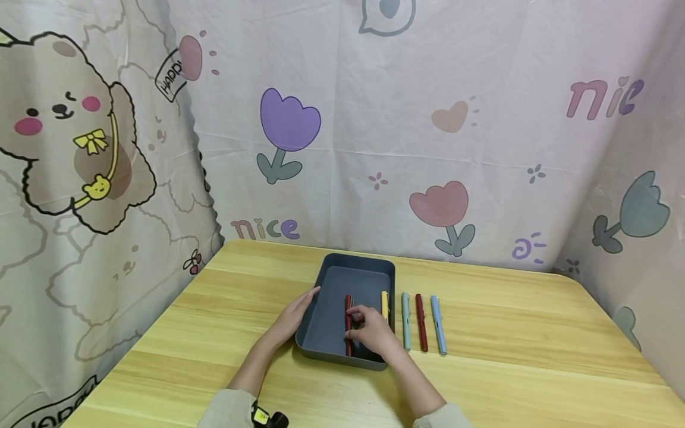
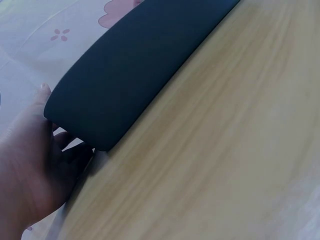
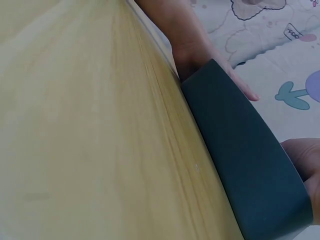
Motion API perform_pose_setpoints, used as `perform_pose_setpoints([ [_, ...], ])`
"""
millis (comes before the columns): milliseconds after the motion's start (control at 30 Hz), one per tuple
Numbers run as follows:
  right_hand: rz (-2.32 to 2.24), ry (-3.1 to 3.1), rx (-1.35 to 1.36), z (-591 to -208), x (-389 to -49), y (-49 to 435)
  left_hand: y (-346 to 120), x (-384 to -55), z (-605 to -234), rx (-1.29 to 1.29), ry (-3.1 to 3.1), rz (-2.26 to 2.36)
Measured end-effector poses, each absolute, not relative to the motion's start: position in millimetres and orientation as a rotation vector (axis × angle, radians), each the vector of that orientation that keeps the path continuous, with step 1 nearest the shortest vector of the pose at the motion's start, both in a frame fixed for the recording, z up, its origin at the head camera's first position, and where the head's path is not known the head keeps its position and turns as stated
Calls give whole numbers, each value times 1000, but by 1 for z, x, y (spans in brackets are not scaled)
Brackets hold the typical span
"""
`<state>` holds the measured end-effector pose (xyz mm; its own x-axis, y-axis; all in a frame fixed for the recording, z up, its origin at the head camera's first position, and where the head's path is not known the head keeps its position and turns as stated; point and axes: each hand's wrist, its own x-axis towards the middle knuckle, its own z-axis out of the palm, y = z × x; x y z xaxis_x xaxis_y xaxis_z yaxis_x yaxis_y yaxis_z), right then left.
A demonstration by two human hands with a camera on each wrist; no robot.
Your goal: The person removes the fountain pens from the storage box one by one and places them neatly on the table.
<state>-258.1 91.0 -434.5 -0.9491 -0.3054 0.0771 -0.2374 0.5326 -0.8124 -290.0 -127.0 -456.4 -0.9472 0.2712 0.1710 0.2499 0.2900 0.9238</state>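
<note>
A dark grey rectangular tray lies on the wooden table. Against its left wall rests my left hand, its fingers extended along the side; the left wrist view shows this hand at the tray's corner. Inside the tray, my right hand pinches a dark red pen between thumb and fingers, the pen standing lengthwise along the tray's floor. A yellow pen lies by the right wall, partly hidden behind the right hand. In the right wrist view the tray's wall hides most of that hand.
To the right of the tray, a light green pen, a red pen and a light blue pen lie side by side on the table. A printed cloth hangs behind the table's back edge.
</note>
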Motion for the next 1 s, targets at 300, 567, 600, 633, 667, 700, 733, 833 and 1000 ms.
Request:
perform_pose_setpoints([
  [300,-1280,2746,-499,-431,-256,89,-127,-289,-456,504,2495,1811],
  [567,-1264,2757,-501,-430,-255,90,-123,-271,-428,498,2495,1775],
  [600,-1261,2759,-501,-430,-255,90,-122,-268,-425,501,2501,1767],
  [633,-1259,2761,-499,-430,-255,90,-122,-268,-424,503,2499,1766],
  [667,-1256,2764,-499,-430,-255,90,-122,-268,-424,504,2499,1766],
  [700,-1250,2768,-500,-430,-255,90,-122,-268,-424,505,2496,1771],
  [733,-1245,2771,-499,-430,-254,90,-122,-268,-424,502,2496,1771],
  [833,-1233,2781,-495,-430,-254,90,-122,-267,-423,499,2501,1765],
  [1000,-1239,2781,-486,-431,-254,90,-123,-268,-423,494,2506,1749],
])
